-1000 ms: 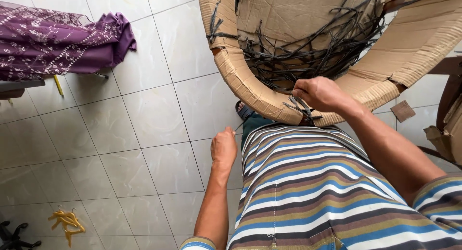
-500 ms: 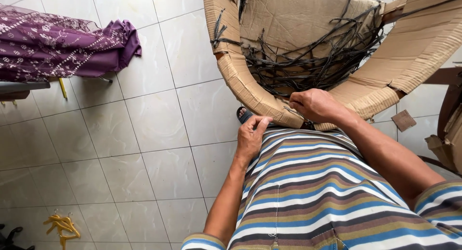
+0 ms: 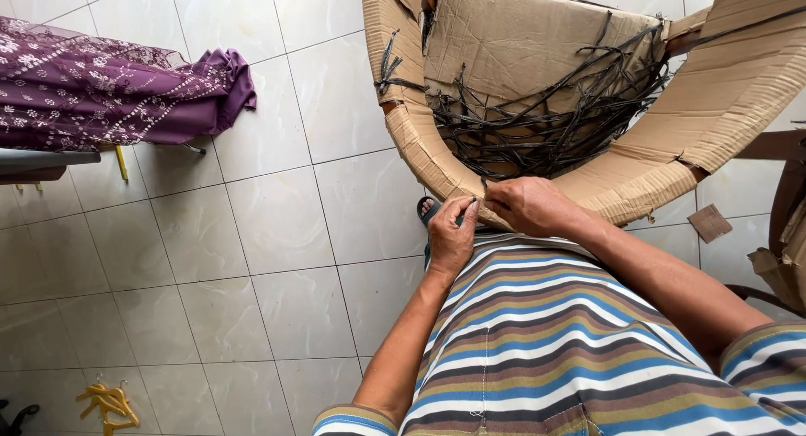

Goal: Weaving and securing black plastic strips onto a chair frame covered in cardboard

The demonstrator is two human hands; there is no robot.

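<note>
My left hand point(image 3: 452, 234) and my right hand point(image 3: 527, 204) meet at the near rim of the curved cardboard shell point(image 3: 437, 163), just above my striped shirt point(image 3: 546, 344). The left thumb and forefinger are pinched shut on something thin right at that edge; it looks like the end of one of the dark strips, though it is too small to tell for sure. My right hand rests knuckles up against the same spot, fingers curled down onto the cardboard rim, touching the left fingertips; whether it actually grips anything I cannot tell, as the fingers hide it. The tangle of dark strips point(image 3: 546, 121) lies inside the shell, piled in its hollow and spreading up toward the flat cardboard panel point(image 3: 520, 41) at the far side. Some strips hang over the shell's left wall. Below the rim, a foot in a sandal point(image 3: 428, 209) shows on the pale tiled floor point(image 3: 277, 226). At the far left edge of the floor a purple patterned cloth point(image 3: 109, 87) is draped, and yellow hangers point(image 3: 107, 400) lie near the near left corner. A small cardboard scrap point(image 3: 710, 223) lies on the tiles at the right.
</note>
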